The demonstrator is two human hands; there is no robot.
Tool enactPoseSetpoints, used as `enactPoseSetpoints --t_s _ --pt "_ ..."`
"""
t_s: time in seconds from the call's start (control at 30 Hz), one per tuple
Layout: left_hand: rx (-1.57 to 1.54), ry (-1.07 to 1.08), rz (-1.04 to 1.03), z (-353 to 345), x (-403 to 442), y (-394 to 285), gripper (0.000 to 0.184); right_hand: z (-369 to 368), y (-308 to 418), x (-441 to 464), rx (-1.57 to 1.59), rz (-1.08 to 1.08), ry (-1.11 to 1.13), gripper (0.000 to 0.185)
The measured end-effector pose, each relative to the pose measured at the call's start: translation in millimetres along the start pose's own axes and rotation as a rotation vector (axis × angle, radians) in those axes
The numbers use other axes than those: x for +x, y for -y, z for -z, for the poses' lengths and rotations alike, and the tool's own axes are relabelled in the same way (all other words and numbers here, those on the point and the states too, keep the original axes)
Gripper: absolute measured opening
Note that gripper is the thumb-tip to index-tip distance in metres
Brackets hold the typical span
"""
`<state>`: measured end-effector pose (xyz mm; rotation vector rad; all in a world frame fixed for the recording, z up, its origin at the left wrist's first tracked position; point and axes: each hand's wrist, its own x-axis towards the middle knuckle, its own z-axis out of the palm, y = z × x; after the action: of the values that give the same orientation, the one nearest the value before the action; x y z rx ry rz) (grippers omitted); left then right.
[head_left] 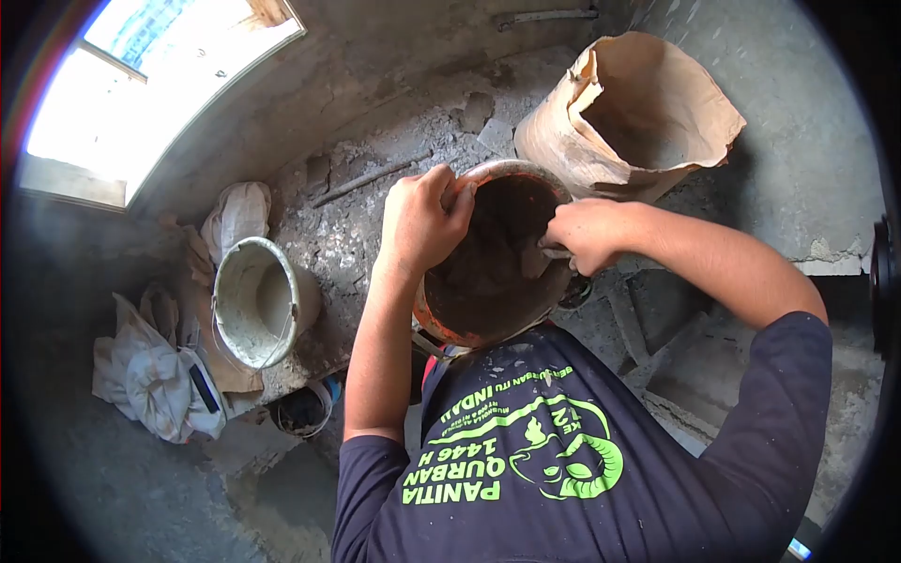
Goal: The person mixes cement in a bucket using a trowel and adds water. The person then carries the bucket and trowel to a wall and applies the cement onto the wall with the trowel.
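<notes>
A mortar-caked bucket [514, 169] with orange showing on its inner wall stands tilted against the front of my body. Inside it is a dark grey mix [479, 258]. My left hand [430, 214] is closed over the bucket's rim on the left side, thumb toward the inside. Reaching in over the opposite side, my right hand [584, 235] is wrapped round the handle of a trowel [535, 262]. The trowel's blade is coated and partly sunk in shadow, so its outline is hard to make out.
Beyond the bucket stands an open brown paper sack [648, 113]. A pale bucket [255, 305] with a wire handle is to the left, beside crumpled white sacks [160, 375]. A stick [371, 178] lies on the rubble-strewn ledge. Concrete walls surround me, with a bright window [131, 103] at upper left.
</notes>
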<state>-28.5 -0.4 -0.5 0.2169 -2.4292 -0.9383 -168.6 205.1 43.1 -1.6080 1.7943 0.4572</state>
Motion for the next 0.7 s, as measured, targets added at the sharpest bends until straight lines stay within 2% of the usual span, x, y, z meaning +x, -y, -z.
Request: enactPoseSetpoints --t_s 0.07,0.1,0.17,0.23,0.3,0.37,0.4,0.47,0.5,0.57,0.6,0.63,0.7 --pt "-0.001 -0.003 0.037 2 -3 3 0.033 0 0 -3 0.216 -0.044 0.0 0.053" --pt "-0.004 -0.004 0.039 4 -5 4 0.033 -11 2 -2 0.215 -0.045 0.003 0.053" --pt "0.036 -0.005 0.043 8 -5 9 0.029 -52 6 13 0.653 0.156 -0.191 0.055" --pt "0.02 -0.027 0.046 12 -8 18 0.03 -86 22 39 0.865 0.125 -0.333 0.058" --pt "0.0 -0.031 0.111 20 -10 29 0.03 -100 28 49 0.878 0.128 -0.425 0.055" --pt "-0.081 -0.009 0.204 24 -15 34 0.027 -75 43 31 1.375 -0.223 -0.123 0.054" --pt "-0.077 -0.006 0.212 23 -16 34 0.027 -79 46 30 1.378 -0.219 -0.115 0.054" --pt "-0.058 0.021 0.143 22 -15 31 0.025 -84 51 29 1.914 -0.336 -0.148 0.045" --pt "-0.049 0.024 0.148 21 -13 30 0.025 -87 51 28 1.918 -0.328 -0.14 0.045" --pt "-0.036 0.013 0.158 19 -5 29 0.024 -97 47 21 2.311 -0.352 -0.1 0.035" --pt "-0.026 0.021 0.165 17 -3 31 0.023 -101 44 18 2.399 -0.329 -0.025 0.027" --pt "-0.02 0.024 0.167 16 -2 30 0.023 -105 41 12 2.402 -0.325 -0.019 0.027" --pt "0.024 0.061 0.159 15 3 29 0.024 -105 37 -7 2.599 -0.17 0.112 0.029"
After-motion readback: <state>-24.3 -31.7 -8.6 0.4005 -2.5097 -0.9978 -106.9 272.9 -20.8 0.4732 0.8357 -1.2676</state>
